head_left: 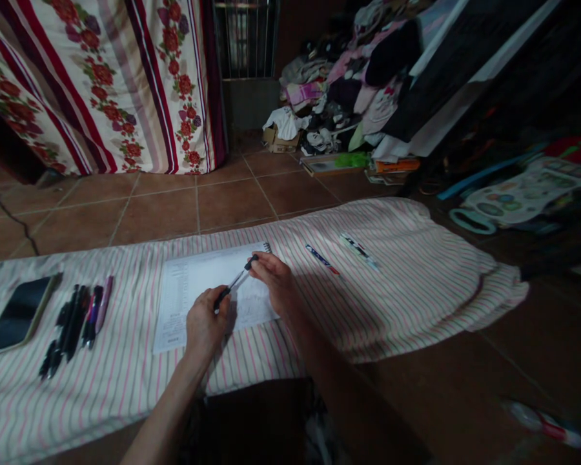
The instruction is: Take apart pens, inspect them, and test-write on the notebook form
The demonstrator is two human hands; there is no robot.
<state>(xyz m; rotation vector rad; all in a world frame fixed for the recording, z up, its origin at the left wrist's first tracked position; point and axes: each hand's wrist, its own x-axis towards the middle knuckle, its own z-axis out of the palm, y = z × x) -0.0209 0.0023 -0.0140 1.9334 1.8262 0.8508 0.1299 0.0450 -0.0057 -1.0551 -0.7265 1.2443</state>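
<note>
In the head view, a pen is held between the person's two hands, above a printed sheet that lies over the middle of the worktop. The fingers of the left hand are closed around the pen's lower dark end, while the fingertips of the right hand pinch its upper dark end.

Both forearms reach in from the worktop's near edge. The left hand sits lower and nearer that edge, its back turned upward; the right hand is farther in, bent toward the left one with its fingers curled.

The pen tilts, rising toward the right hand. It is slim, black at both ends, with a pale, shiny stretch between; fine markings are too small to tell.

A group of pens and a phone lie toward the worktop's left end. Right of the sheet, toward the far edge, rest a blue-and-red pen and a pale patterned pen.
</note>
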